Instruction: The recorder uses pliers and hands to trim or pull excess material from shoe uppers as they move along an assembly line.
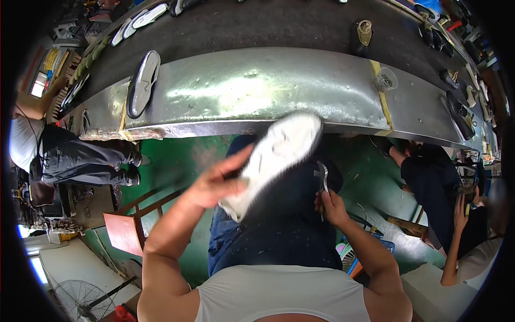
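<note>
My left hand (222,182) grips a shoe (281,153) above my lap, its pale, white underside turned up and tilted. The shoe's edges are slightly smeared by motion, and its far end reaches the near edge of the metal bench (214,80). Over my right thigh, my right hand (333,208) is closed around pliers (324,180) with a curved silver head pointing away from me. The pliers are apart from the shoe. A dark-edged shoe (144,86) lies sole up on the bench to the left.
A clear cup (386,79) of small bits stands on the bench at right, near a dark shoe (460,115). Beyond runs a dark belt (241,27) with more shoes. People sit at left (80,155) and right (434,182). A reddish wooden stool (124,231) stands at lower left.
</note>
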`<move>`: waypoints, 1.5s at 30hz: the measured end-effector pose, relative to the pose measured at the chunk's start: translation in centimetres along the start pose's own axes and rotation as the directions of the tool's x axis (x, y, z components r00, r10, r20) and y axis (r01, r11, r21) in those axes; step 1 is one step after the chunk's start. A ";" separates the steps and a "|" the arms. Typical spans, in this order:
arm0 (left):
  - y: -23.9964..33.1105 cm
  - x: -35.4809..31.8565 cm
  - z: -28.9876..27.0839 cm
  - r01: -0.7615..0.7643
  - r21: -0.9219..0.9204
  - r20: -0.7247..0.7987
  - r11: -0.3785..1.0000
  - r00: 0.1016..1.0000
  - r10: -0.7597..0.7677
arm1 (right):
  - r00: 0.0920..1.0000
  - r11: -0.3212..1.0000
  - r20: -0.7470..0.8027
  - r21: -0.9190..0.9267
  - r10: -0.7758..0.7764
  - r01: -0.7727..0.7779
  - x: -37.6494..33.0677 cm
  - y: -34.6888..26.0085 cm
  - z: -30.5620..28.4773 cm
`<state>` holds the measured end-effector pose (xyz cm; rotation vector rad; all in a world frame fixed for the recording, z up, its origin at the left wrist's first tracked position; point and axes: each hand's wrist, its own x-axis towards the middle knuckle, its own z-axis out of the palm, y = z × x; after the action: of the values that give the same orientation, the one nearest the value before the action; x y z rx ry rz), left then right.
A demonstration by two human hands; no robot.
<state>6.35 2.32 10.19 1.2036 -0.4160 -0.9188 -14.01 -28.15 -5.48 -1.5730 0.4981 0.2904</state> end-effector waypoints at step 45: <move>0.1 -3.4 -7.0 -0.435 -0.123 -0.689 0.892 0.685 0.239 | 0.982 0.978 0.137 -0.182 0.128 -0.102 1.8 -3.2 -0.3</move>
<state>9.38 9.32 8.46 1.0557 0.0750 -0.1677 -10.93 -28.68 -3.56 -1.6803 0.4585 0.5483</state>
